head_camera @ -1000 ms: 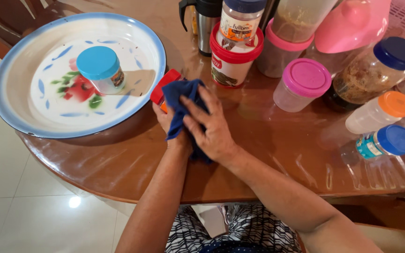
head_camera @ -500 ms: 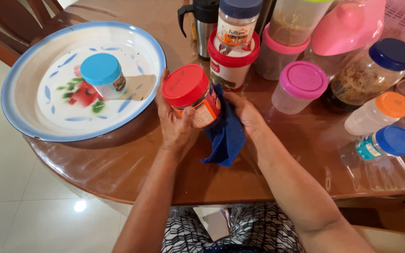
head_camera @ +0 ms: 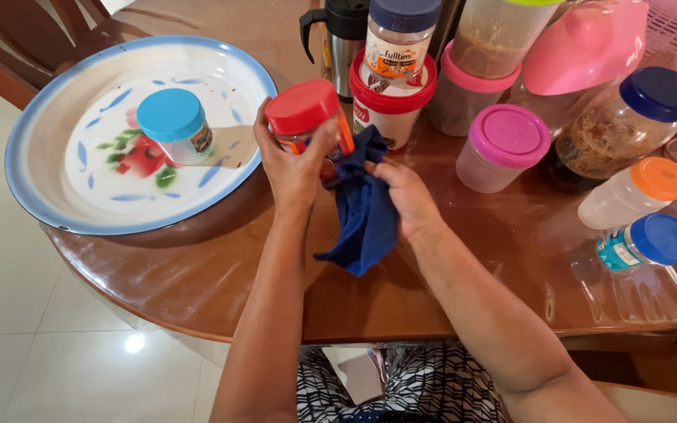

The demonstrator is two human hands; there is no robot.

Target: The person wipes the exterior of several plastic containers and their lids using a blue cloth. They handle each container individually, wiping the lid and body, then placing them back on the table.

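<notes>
Glossy brown tabletop (head_camera: 197,274), round-edged, carries everything we note; pale floor tiles show below its near rim. Nearest to us, at 6 o'clock, a patterned black-and-white garment sits between our forearms.

Our right hand (head_camera: 405,200) pinches a dark blue cloth (head_camera: 363,207) between thumb and fingers, the cloth hanging limp and bunched against the underside of a red-lidded jar (head_camera: 307,121). Our left hand (head_camera: 291,168) is wrapped around that jar's body from behind, fingers curled closed on it, holding it tilted and clear of the tabletop at about 12 o'clock from the hands.

We judge the jar rigid, light to moderate, with a smooth labelled wall that may slip; the firmest hold is around the body just under the lid. The cloth is soft and will take any pinch.

At 10 o'clock lies a wide enamel tray (head_camera: 33,133) with a blue rim, a blue-lidded jar (head_camera: 174,125) standing in it. At 1 to 3 o'clock stand a pink-lidded tub (head_camera: 505,145), an orange-capped bottle (head_camera: 636,192) and a blue-capped bottle (head_camera: 644,243). Farthest, a red-lidded tub (head_camera: 389,106) and a steel flask (head_camera: 340,39).
</notes>
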